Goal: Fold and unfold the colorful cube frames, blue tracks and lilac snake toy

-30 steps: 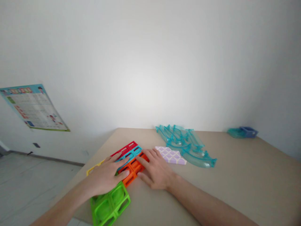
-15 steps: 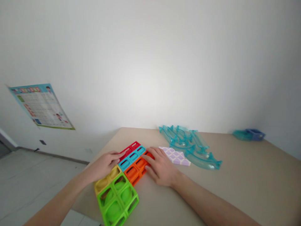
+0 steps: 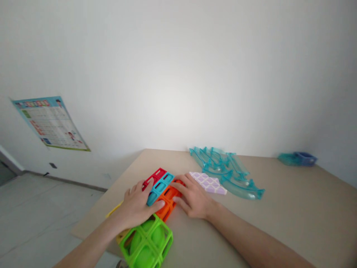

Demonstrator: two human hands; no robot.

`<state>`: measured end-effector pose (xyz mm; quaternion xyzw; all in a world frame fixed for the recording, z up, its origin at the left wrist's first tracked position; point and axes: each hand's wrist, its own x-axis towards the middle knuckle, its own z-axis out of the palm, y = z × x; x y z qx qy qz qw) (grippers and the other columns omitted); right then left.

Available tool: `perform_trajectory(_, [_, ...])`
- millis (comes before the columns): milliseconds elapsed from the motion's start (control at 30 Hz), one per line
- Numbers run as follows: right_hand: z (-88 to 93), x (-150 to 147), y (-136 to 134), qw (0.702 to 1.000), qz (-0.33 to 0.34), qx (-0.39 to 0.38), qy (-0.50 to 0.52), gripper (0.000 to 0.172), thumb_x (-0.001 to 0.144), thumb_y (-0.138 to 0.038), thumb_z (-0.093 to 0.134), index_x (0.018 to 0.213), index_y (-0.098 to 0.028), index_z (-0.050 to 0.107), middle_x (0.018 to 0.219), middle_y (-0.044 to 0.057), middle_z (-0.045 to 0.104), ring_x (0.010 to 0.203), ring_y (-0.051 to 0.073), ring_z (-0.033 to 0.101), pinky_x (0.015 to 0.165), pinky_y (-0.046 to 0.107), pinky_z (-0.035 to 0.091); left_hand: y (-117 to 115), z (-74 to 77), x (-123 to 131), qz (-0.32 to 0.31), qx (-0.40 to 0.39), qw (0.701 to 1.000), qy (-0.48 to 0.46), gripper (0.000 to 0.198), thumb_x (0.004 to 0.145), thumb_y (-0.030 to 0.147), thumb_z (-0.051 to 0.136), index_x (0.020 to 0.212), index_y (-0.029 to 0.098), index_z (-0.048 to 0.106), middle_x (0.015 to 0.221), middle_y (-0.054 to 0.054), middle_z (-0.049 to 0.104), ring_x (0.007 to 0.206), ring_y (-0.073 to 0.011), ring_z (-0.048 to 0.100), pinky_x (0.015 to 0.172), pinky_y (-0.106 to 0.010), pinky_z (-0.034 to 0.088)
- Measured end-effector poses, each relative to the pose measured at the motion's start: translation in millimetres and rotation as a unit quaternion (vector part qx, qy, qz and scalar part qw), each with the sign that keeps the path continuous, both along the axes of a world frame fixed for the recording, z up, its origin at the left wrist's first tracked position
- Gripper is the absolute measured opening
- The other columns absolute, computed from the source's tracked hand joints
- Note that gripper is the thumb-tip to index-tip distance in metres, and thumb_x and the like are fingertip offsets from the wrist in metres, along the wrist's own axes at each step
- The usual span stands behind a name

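Observation:
My left hand [image 3: 136, 208] spans the joined plastic frame blocks on the table, its fingers over the red block [image 3: 160, 173] and light-blue block [image 3: 166, 180], its thumb on the orange block [image 3: 167, 203]. My right hand [image 3: 195, 197] is curled over the right end of the orange block, which hides part of it. Close in front of my left hand lies a green four-window block [image 3: 146, 238] with round green shapes inside. Yellow block parts [image 3: 113, 210] peek out beside my left wrist, mostly covered.
A lilac patterned piece [image 3: 209, 182] lies just beyond my right hand. Behind it are several clear teal track pieces [image 3: 223, 169]. At the far right stands a small blue box [image 3: 305, 159] beside a teal piece. The table's left edge drops to the floor; a wall rises behind.
My left hand has moved right and turned, now spreading across the red, light-blue and orange blocks and covering most of the yellow one. The green block has shifted right. My right hand stays put.

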<state>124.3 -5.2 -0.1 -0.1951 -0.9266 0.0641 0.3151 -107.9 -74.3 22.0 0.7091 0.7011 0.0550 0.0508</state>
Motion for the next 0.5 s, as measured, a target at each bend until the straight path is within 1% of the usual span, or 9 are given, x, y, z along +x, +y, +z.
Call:
perform_trajectory(67, [-1.1, 2, 0, 1.0, 0.007, -0.007, -0.001, 0.044, 0.088, -0.041, 0.053, 0.125, -0.016, 0.053, 0.122, 0.015, 0.052, 0.104, 0.027, 0.049, 0.093, 0.048, 0.043, 7, 4.8, -4, -0.066, -0.014, 0.998, -0.006, 0.089, 0.075, 0.074, 0.045, 0.147, 0.022, 0.032, 0.145, -0.017, 0.04, 0.13, -0.0373, 0.04, 0.107, -0.052, 0.03])
perform_trajectory(133, [-3.0, 4, 1, 1.0, 0.018, -0.013, 0.003, 0.054, 0.085, -0.046, 0.056, 0.129, -0.016, 0.049, 0.126, 0.016, 0.049, 0.107, 0.028, 0.049, 0.094, 0.048, 0.042, 15, 8.8, -14, -0.14, -0.018, 0.99, -0.012, 0.091, 0.074, 0.073, 0.05, 0.148, 0.023, 0.03, 0.147, -0.016, 0.037, 0.133, -0.036, 0.036, 0.109, -0.05, 0.028])
perform_trajectory(200, [-5.0, 5, 3, 0.999, 0.03, -0.021, 0.006, 0.068, 0.082, -0.051, 0.058, 0.137, -0.015, 0.042, 0.134, 0.018, 0.043, 0.116, 0.03, 0.046, 0.099, 0.049, 0.038, 22, 11.8, -26, -0.212, -0.018, 0.977, -0.015, 0.095, 0.072, 0.072, 0.054, 0.149, 0.024, 0.027, 0.15, -0.014, 0.033, 0.135, -0.0355, 0.033, 0.111, -0.048, 0.026])
perform_trajectory(233, [-5.9, 5, 4, 0.999, 0.036, -0.025, 0.002, 0.077, 0.079, -0.056, 0.059, 0.141, -0.015, 0.037, 0.138, 0.019, 0.039, 0.122, 0.032, 0.042, 0.102, 0.05, 0.035, 26, 13.3, -31, -0.247, -0.021, 0.969, -0.016, 0.097, 0.07, 0.071, 0.058, 0.149, 0.026, 0.026, 0.152, -0.013, 0.031, 0.135, -0.0357, 0.032, 0.112, -0.048, 0.025])
perform_trajectory(300, [-7.4, 4, 7, 0.998, 0.05, -0.038, -0.027, 0.096, 0.073, -0.065, 0.061, 0.146, -0.014, 0.027, 0.147, 0.022, 0.028, 0.134, 0.037, 0.028, 0.108, 0.054, 0.027, 32, 17.6, -39, -0.301, -0.039, 0.953, -0.014, 0.102, 0.064, 0.07, 0.065, 0.149, 0.03, 0.025, 0.154, -0.01, 0.027, 0.137, -0.0362, 0.03, 0.114, -0.05, 0.02])
perform_trajectory(367, [-8.4, 4, 8, 0.993, 0.066, -0.054, -0.076, 0.107, 0.069, -0.07, 0.062, 0.15, -0.014, 0.019, 0.153, 0.023, 0.018, 0.141, 0.04, 0.014, 0.11, 0.057, 0.021, 37, 23.5, -42, -0.324, -0.065, 0.944, -0.011, 0.103, 0.06, 0.069, 0.068, 0.148, 0.033, 0.028, 0.156, -0.008, 0.026, 0.139, -0.0369, 0.027, 0.115, -0.053, 0.013])
perform_trajectory(400, [-8.8, 4, 9, 0.991, 0.071, -0.062, -0.099, 0.109, 0.068, -0.07, 0.062, 0.151, -0.015, 0.017, 0.154, 0.023, 0.015, 0.142, 0.04, 0.011, 0.11, 0.058, 0.019, 39, 26.5, -41, -0.324, -0.077, 0.943, -0.011, 0.103, 0.059, 0.069, 0.069, 0.147, 0.033, 0.03, 0.156, -0.008, 0.025, 0.14, -0.0375, 0.025, 0.115, -0.054, 0.011])
perform_trajectory(433, [-9.0, 4, 10, 0.988, 0.073, -0.067, -0.115, 0.11, 0.068, -0.069, 0.063, 0.151, -0.015, 0.015, 0.155, 0.023, 0.013, 0.142, 0.041, 0.009, 0.11, 0.059, 0.018, 39, 29.0, -40, -0.319, -0.089, 0.943, -0.014, 0.101, 0.06, 0.07, 0.068, 0.146, 0.032, 0.032, 0.156, -0.007, 0.025, 0.141, -0.0379, 0.024, 0.115, -0.054, 0.011])
perform_trajectory(500, [-9.0, 4, 10, 0.987, 0.075, -0.067, -0.123, 0.109, 0.067, -0.068, 0.064, 0.151, -0.015, 0.017, 0.155, 0.023, 0.014, 0.142, 0.04, 0.01, 0.111, 0.058, 0.018, 37, 31.2, -35, -0.302, -0.113, 0.946, -0.023, 0.096, 0.065, 0.072, 0.063, 0.146, 0.03, 0.032, 0.157, -0.008, 0.022, 0.142, -0.0375, 0.019, 0.115, -0.054, 0.015])
